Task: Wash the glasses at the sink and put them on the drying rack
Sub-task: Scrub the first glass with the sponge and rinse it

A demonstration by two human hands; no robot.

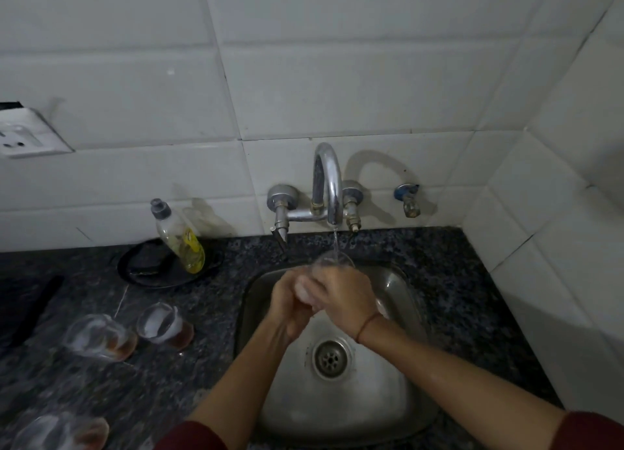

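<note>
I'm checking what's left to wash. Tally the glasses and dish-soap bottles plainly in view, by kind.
Glasses: 4 (rinsed glass; counter glasses)
Soap bottle: 1
Total: 5

A speckled dark granite desk point(456, 297) meets a white tiled wall point(337, 78) that turns a corner at right. A clear soap bottle point(179, 236) with a grey cap and yellow label, a little yellow liquid in its base, stands tilted on a round black dish point(141, 267) near the wall. A white socket point(23, 135) sits on the tiles at far left. A small valve point(409, 201) with a blue collar juts from the wall, low at right. A dark flat object point(30, 307), too dim to identify, lies at the desk's left edge.
</note>
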